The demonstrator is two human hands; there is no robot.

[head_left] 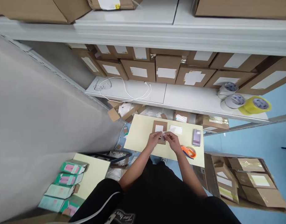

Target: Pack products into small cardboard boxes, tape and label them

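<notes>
My left hand [154, 138] and my right hand [171, 139] meet over a small brown cardboard box [165, 124] lying on the pale yellow table [140, 132]. Between their pinched fingertips is a small whitish piece [163, 133], too small to identify. A white label [159, 128] shows on the box, partly covered by the left fingers. Just beyond my right hand lies a white paper slip [175, 129]. An orange tape dispenser [189, 151] rests beside my right forearm. Farther right is a purple, blurred-out object [196, 137].
Labelled boxes [166, 68] line the shelf ahead, with a white cable [125, 90] and tape rolls [255, 105] on its edge. A large carton [209, 169] of packed boxes stands at right. Green-and-pink packages [69, 179] sit on a side table [92, 174] at left.
</notes>
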